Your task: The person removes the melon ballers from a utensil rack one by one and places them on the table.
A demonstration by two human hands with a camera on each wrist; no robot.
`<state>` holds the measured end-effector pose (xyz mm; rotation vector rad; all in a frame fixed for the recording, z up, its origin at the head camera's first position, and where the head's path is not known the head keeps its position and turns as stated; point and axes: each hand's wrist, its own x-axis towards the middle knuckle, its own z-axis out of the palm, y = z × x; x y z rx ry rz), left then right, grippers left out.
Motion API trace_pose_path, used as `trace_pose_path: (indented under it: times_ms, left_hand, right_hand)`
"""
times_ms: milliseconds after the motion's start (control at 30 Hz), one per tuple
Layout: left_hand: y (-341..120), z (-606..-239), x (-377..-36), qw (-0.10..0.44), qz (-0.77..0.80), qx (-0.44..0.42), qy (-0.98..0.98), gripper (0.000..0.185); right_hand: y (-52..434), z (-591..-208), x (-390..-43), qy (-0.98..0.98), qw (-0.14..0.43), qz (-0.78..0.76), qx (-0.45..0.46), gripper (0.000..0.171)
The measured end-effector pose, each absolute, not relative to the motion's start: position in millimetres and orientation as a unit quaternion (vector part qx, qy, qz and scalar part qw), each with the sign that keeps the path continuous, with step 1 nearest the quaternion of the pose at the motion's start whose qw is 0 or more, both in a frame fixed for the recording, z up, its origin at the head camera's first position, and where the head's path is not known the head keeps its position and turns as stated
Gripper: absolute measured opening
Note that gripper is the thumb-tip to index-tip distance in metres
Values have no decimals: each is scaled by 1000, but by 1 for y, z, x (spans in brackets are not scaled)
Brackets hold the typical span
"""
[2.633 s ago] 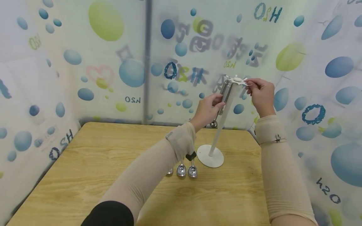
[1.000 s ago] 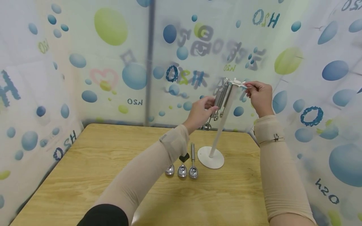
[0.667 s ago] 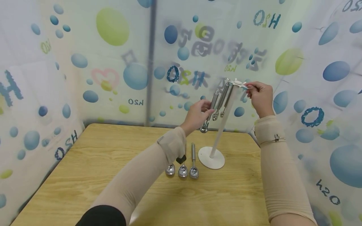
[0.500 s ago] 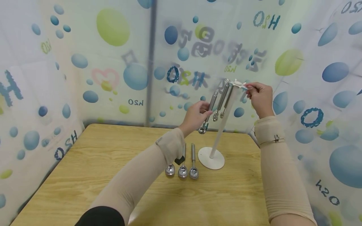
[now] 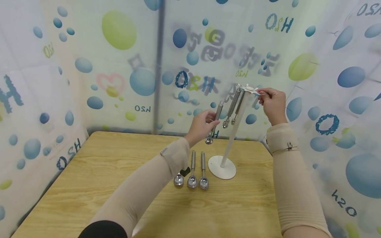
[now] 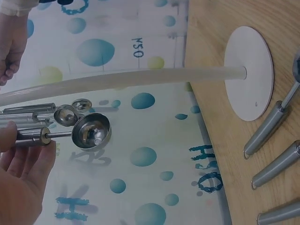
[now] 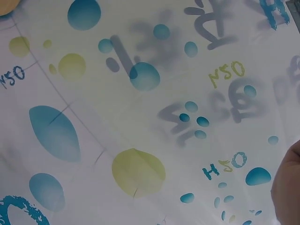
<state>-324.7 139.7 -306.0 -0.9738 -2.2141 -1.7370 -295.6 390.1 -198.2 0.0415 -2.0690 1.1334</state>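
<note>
A white stand (image 5: 231, 138) rises from a round base (image 5: 221, 167) on the wooden table. Two metal scoops (image 5: 233, 107) hang from its star-shaped top (image 5: 246, 88). My left hand (image 5: 212, 119) grips the handle of a third metal scoop (image 5: 218, 110), held free in the air just left of the pole, bowl downward. In the left wrist view that scoop's bowl (image 6: 91, 131) sits beside my left hand's fingers (image 6: 23, 173), below the pole (image 6: 122, 79). My right hand (image 5: 262, 94) pinches one arm of the stand's top. The right wrist view shows only curtain and an edge of my right hand (image 7: 288, 187).
Three more scoops (image 5: 191, 172) lie side by side on the table (image 5: 89, 185), just left of the stand's base. Printed curtain walls (image 5: 119, 66) close in the table at the back and on both sides. The table's right edge lies close to the stand.
My left hand has drawn one scoop off the stand's top and carried it left and down, away from the pole. My right hand has stayed on the top.
</note>
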Motion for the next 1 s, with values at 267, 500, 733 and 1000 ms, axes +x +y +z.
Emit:
trace_pose_path:
  times_ms: [267,500,733,1000]
  left_hand:
    - [133,-314,-327,79,-578,-319,-747,25]
    - [125,-322,-329,88,-564,-315,-758,26]
    - [117,-331,-335,86,-560,-301,-767,29]
    - [106,-338,-335,73,-570,-289,-766,27]
  right_hand:
    - [389,-198,-295,-812,375,447,11,23]
    - [390,-198,-297,-813,368,451,9,24]
    - [390,-198,-296,-810,367,456,10,23]
    - [391,-198,-296,-809,370,457,10,23]
